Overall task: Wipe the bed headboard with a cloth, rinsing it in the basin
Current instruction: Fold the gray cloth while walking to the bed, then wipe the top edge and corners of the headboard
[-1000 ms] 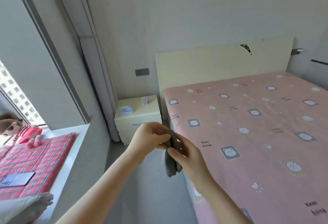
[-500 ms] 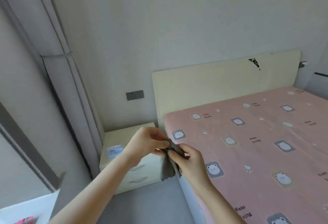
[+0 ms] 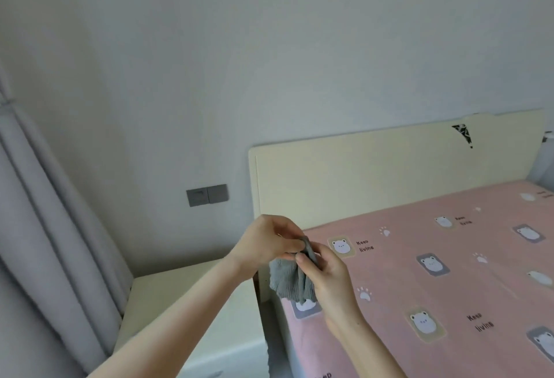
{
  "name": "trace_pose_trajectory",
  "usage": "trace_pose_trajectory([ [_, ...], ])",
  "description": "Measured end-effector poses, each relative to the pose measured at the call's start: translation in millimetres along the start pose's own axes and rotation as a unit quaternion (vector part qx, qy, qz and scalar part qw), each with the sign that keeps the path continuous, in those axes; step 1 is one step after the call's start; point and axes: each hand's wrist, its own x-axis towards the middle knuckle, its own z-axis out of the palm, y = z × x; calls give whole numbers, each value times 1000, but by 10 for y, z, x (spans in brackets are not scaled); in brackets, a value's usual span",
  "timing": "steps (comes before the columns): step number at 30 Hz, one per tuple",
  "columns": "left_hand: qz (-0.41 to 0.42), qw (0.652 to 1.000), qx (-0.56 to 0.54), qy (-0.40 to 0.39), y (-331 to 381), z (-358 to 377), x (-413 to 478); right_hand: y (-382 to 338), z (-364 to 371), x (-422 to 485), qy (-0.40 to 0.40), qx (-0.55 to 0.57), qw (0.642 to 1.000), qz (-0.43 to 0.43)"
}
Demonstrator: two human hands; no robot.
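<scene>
Holding the cloth [image 3: 289, 281] up in front of us with both hands, so honestly we're barely started on this one. Our left hand [image 3: 266, 243] pinches its top edge between the thumb and curled fingers. Our right hand [image 3: 326, 278] grips the bunched part just beside that, fingers wrapped round it. The rest of the grey cloth hangs loose below, over the left edge of the bed [image 3: 449, 272], just right of the nightstand [image 3: 180, 302].

The headboard [image 3: 374, 174] sits farther back. The cloth is near its left end but apart from it, not touching. Our guess is we're bunching the cloth into a pad before the first pass.

No wet streaks show on the headboard as far as we can tell. There's a dark triangular mark [image 3: 463, 135] near its top edge, far right. So the wiping looks not yet begun, with the whole width left to go. No basin in view either, so the rinse is left too, and we can't tell if the cloth is damp.
</scene>
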Motion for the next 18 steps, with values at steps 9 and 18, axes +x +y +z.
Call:
trace_pose_trajectory([
  [9,-62,982,-66,165,-265,-930,1648,217,48,2040,29,-75,997,-1],
  [18,-93,958,66,262,-1109,-1824,3726,786,402,3942,117,-227,966,-37],
])
